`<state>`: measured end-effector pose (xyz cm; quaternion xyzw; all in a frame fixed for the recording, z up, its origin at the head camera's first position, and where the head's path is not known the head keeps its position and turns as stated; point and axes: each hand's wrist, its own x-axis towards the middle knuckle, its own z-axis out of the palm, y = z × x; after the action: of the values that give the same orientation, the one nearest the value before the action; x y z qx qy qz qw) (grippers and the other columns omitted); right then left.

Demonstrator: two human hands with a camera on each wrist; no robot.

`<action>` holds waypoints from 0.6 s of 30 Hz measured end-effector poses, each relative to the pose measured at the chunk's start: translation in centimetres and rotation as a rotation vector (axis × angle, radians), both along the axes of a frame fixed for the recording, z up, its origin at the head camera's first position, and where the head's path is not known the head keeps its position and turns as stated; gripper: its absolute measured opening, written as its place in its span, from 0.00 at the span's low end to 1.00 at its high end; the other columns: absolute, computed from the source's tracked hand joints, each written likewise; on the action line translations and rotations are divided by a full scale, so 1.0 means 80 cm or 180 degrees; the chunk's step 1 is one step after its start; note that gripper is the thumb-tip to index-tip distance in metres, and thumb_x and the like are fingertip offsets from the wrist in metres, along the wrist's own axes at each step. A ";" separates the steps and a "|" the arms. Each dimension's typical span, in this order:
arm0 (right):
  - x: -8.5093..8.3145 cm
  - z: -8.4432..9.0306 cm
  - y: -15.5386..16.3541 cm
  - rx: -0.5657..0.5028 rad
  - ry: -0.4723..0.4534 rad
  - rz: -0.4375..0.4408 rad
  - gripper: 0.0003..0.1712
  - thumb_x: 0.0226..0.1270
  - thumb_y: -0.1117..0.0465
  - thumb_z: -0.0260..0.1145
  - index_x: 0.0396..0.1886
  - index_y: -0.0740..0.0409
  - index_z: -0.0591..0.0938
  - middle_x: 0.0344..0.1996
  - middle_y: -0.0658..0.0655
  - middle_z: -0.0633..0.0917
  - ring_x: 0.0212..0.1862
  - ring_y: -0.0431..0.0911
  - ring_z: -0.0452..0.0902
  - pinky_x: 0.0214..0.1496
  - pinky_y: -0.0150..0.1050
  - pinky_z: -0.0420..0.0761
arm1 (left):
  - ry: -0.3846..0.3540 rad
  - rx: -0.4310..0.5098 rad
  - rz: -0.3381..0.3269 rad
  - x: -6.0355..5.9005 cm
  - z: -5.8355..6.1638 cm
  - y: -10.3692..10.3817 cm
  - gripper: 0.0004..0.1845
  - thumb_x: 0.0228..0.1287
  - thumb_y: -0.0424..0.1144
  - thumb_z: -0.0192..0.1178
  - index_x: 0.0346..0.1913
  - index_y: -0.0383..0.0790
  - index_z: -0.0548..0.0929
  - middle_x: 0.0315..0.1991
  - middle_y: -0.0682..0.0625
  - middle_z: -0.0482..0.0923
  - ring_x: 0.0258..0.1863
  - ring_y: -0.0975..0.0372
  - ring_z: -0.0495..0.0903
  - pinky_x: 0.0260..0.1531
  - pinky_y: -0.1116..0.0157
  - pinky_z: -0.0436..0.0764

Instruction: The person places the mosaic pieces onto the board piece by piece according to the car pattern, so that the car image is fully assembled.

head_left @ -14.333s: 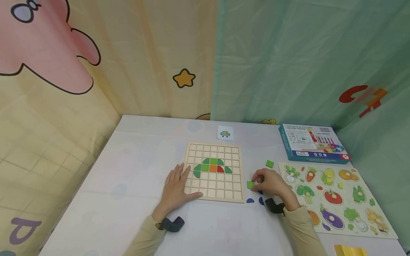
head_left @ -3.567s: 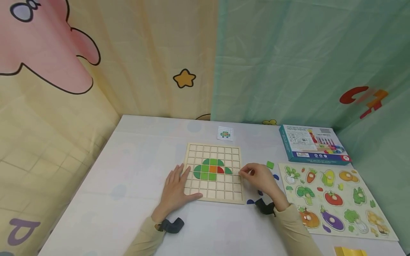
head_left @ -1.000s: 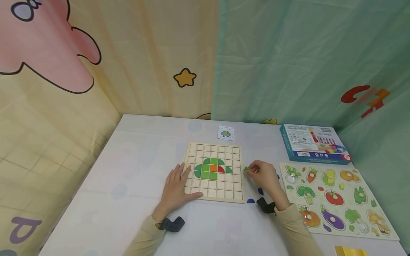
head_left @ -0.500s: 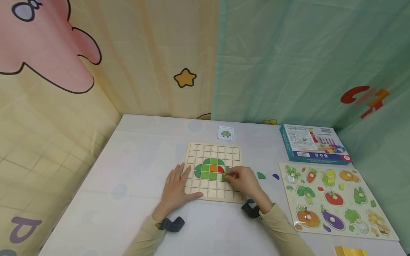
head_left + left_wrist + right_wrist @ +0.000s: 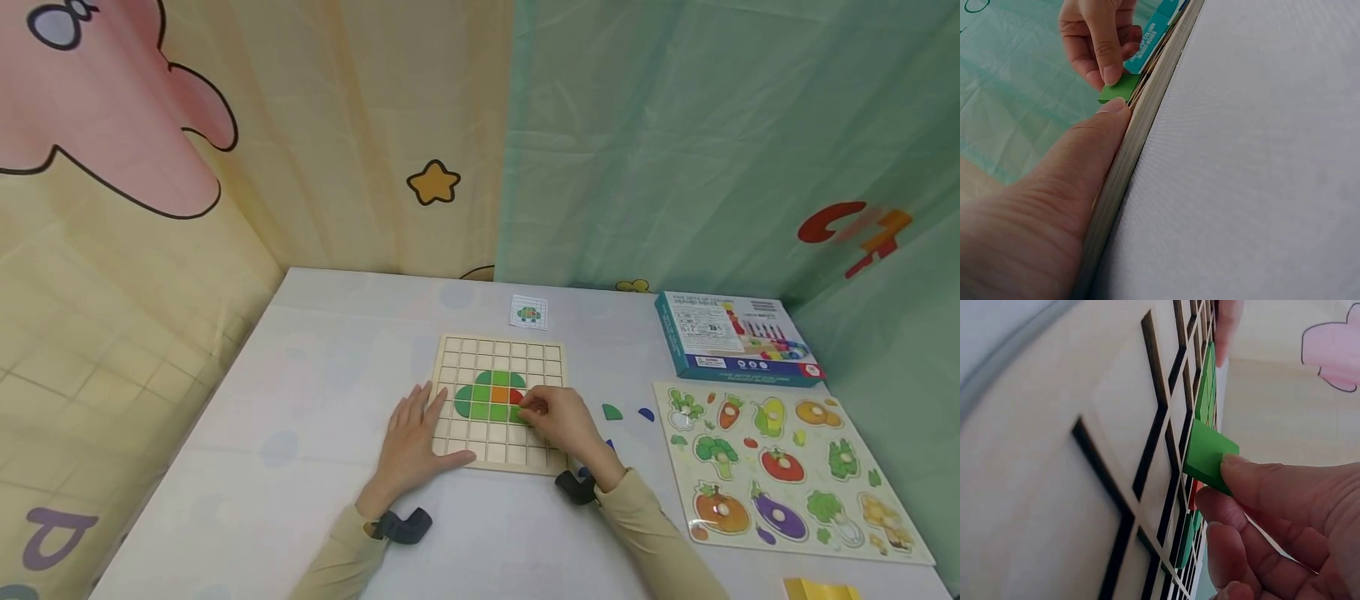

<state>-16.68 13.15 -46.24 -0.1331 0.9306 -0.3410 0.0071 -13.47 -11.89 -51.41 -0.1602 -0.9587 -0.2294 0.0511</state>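
A wooden grid board (image 5: 497, 454) lies on the table, with green, orange and red tiles set in its middle cells. My right hand (image 5: 562, 421) pinches a green square tile (image 5: 1207, 456) between thumb and fingers. In the right wrist view this tile is tilted, one edge at the grid, beside the row of green squares (image 5: 1207, 381). My left hand (image 5: 411, 437) rests on the board's left edge and corner, fingers spread straight. Its thumb (image 5: 1094, 140) lies along the near edge in the left wrist view.
A small pattern card (image 5: 528, 312) lies behind the board. On the right are a green quarter-round tile (image 5: 612, 412), a blue half-round tile (image 5: 647, 414) and other blue pieces partly behind the right wrist. Farther right are a vegetable puzzle (image 5: 780, 462) and a boxed set (image 5: 735, 333).
The right hand has carried the green square from right of the board to the cell under the red tile. Since the oldest frame, another green square has joined the lower row. The left hand stays.
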 end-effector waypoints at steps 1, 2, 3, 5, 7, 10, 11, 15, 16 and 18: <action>-0.001 0.000 0.000 0.0000 -0.0007 0.0004 0.03 0.55 0.63 0.73 0.29 0.54 0.86 0.23 0.44 0.81 0.25 0.38 0.72 0.29 0.36 0.75 | 0.0006 0.0003 -0.0001 0.000 0.000 0.000 0.58 0.46 0.70 0.63 0.73 0.38 0.56 0.73 0.38 0.49 0.72 0.49 0.41 0.68 0.51 0.44; -0.001 0.000 0.000 0.0000 -0.0014 0.0006 0.03 0.55 0.63 0.73 0.29 0.55 0.86 0.23 0.44 0.82 0.26 0.38 0.73 0.30 0.36 0.75 | 0.0008 0.0005 -0.0002 0.000 0.001 0.000 0.58 0.46 0.70 0.63 0.73 0.38 0.56 0.73 0.38 0.49 0.72 0.49 0.41 0.68 0.51 0.44; -0.002 -0.001 0.000 -0.0004 -0.0031 0.0000 0.02 0.55 0.64 0.73 0.30 0.55 0.87 0.24 0.45 0.82 0.26 0.38 0.74 0.30 0.36 0.76 | 0.0013 0.0004 -0.0003 0.000 0.001 0.000 0.58 0.46 0.70 0.63 0.73 0.38 0.56 0.73 0.38 0.49 0.72 0.49 0.41 0.68 0.51 0.44; -0.002 -0.001 -0.001 0.0017 -0.0030 0.0007 0.03 0.55 0.65 0.73 0.30 0.56 0.87 0.26 0.46 0.83 0.27 0.38 0.74 0.31 0.36 0.76 | 0.0019 0.0005 -0.0007 0.000 0.001 0.000 0.58 0.46 0.69 0.64 0.73 0.38 0.56 0.73 0.38 0.49 0.72 0.48 0.42 0.68 0.50 0.44; -0.003 -0.001 -0.001 0.0046 -0.0032 -0.0006 0.03 0.55 0.65 0.73 0.30 0.56 0.88 0.27 0.47 0.84 0.28 0.38 0.74 0.31 0.36 0.76 | 0.0019 0.0002 -0.0010 0.000 0.000 0.000 0.57 0.46 0.70 0.64 0.73 0.38 0.56 0.73 0.38 0.49 0.72 0.48 0.42 0.68 0.50 0.44; -0.003 -0.001 -0.003 0.0087 -0.0019 -0.0039 0.03 0.54 0.64 0.73 0.30 0.56 0.88 0.26 0.47 0.83 0.28 0.38 0.74 0.32 0.37 0.76 | 0.0032 -0.0005 -0.0017 0.000 0.000 0.000 0.58 0.46 0.70 0.63 0.73 0.38 0.56 0.72 0.37 0.49 0.72 0.48 0.42 0.68 0.50 0.44; -0.003 0.000 -0.003 0.0099 -0.0008 -0.0049 0.04 0.54 0.64 0.74 0.30 0.56 0.88 0.26 0.46 0.83 0.28 0.39 0.74 0.32 0.37 0.76 | 0.0029 -0.0007 -0.0017 0.000 0.000 0.000 0.58 0.46 0.70 0.63 0.73 0.38 0.56 0.73 0.38 0.49 0.72 0.49 0.42 0.68 0.50 0.44; -0.004 0.002 -0.005 0.0184 0.0022 -0.0084 0.04 0.53 0.63 0.74 0.29 0.56 0.87 0.24 0.45 0.83 0.27 0.39 0.74 0.31 0.37 0.75 | 0.0045 0.0002 -0.0024 -0.001 0.000 0.000 0.57 0.46 0.70 0.63 0.73 0.38 0.56 0.73 0.38 0.49 0.72 0.48 0.42 0.68 0.50 0.44; -0.004 0.002 -0.005 0.0219 0.0032 -0.0086 0.04 0.53 0.62 0.74 0.29 0.55 0.87 0.24 0.45 0.83 0.27 0.39 0.74 0.31 0.37 0.75 | 0.0041 0.0006 -0.0025 -0.001 0.000 0.000 0.57 0.46 0.70 0.63 0.73 0.38 0.56 0.73 0.38 0.49 0.72 0.48 0.42 0.68 0.50 0.44; -0.004 0.003 -0.006 0.0290 0.0056 -0.0080 0.04 0.53 0.61 0.75 0.28 0.55 0.88 0.24 0.45 0.83 0.28 0.39 0.75 0.30 0.38 0.75 | 0.0034 0.0009 -0.0027 -0.001 0.000 0.000 0.57 0.46 0.70 0.63 0.73 0.38 0.56 0.72 0.38 0.49 0.72 0.48 0.42 0.68 0.50 0.44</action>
<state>-17.00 12.71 -46.03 -0.1239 0.9468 -0.2971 0.0007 -13.52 -11.93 -51.40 -0.1655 -0.9574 -0.2301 0.0554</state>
